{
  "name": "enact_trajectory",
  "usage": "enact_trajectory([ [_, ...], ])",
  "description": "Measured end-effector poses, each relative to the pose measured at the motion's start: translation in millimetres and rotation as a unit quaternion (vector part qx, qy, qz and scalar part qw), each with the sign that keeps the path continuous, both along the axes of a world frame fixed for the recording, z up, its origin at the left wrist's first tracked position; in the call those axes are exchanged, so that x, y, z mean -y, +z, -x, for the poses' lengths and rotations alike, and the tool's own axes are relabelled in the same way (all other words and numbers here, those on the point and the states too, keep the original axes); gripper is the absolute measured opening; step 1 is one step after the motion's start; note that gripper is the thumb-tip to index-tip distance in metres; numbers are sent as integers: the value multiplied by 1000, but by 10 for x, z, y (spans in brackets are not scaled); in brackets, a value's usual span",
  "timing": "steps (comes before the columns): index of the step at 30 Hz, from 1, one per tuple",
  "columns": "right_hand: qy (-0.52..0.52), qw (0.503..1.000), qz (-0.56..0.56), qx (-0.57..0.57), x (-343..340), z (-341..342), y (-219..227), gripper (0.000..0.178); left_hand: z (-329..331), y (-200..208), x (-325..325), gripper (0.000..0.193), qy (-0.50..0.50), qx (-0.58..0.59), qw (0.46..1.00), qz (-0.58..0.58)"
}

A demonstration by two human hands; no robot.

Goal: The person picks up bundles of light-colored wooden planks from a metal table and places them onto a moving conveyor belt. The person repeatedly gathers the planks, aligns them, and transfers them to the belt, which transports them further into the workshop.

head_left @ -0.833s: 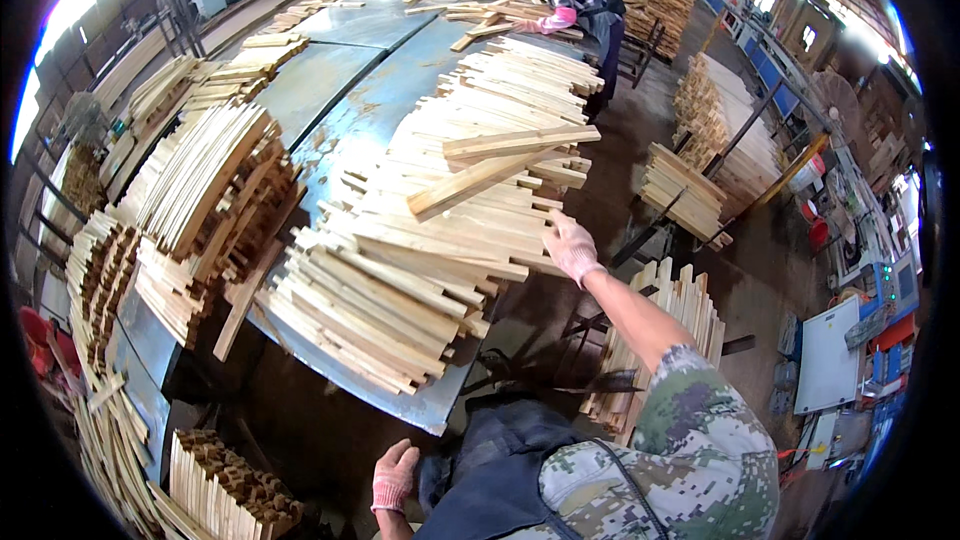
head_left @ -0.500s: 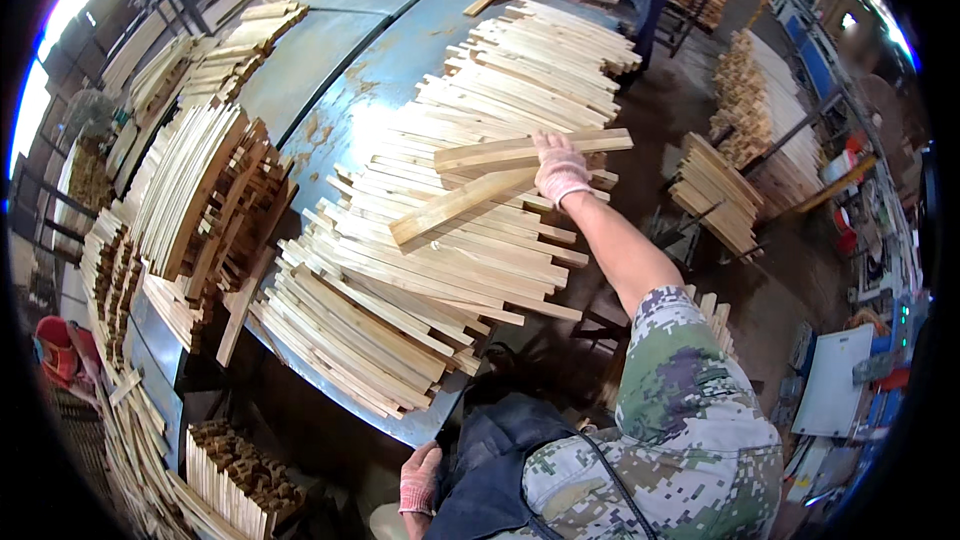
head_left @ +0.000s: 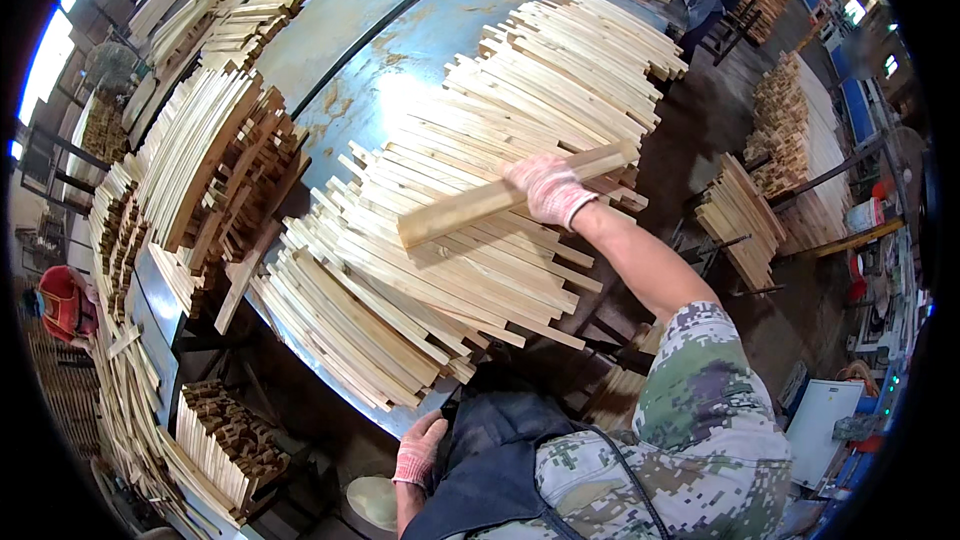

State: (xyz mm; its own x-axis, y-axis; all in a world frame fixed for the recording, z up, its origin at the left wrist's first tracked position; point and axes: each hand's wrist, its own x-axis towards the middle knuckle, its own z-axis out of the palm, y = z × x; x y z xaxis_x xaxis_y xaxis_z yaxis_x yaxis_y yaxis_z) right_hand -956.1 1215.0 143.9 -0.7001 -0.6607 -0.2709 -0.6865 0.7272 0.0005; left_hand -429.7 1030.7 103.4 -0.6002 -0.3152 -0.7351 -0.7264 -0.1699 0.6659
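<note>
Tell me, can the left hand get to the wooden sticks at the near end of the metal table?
Probably yes: the left hand is close to the near corner of the metal table, and I see nothing blocking its way to the nearest wooden sticks.

right hand (head_left: 548,190) gripping wooden bar (head_left: 455,215) over pale slats (head_left: 470,280); left hand (head_left: 420,450) near metal table (head_left: 345,105)

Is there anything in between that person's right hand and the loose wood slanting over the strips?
Nothing visible is in the way: the gloved right hand is already on the loose wood, wrapped over it from above, and the row of wooden strips lies underneath, not between them.
</note>
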Motion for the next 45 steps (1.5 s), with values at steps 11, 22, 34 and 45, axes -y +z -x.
enact_trajectory([
  [11,-67,966,0,251,105,-192,305,73,33,30,13,50,3,5,999,-42],
  [22,-301,695,427,493,-469,-1729,542,50,578,334,208,51,-248,-163,949,-109],
  [34,-391,544,618,411,-662,-3433,283,39,32,369,-713,95,-252,-222,890,-308],
  [45,-463,499,719,140,-1349,-4930,114,62,-586,206,-1522,82,-426,-227,872,-82],
])
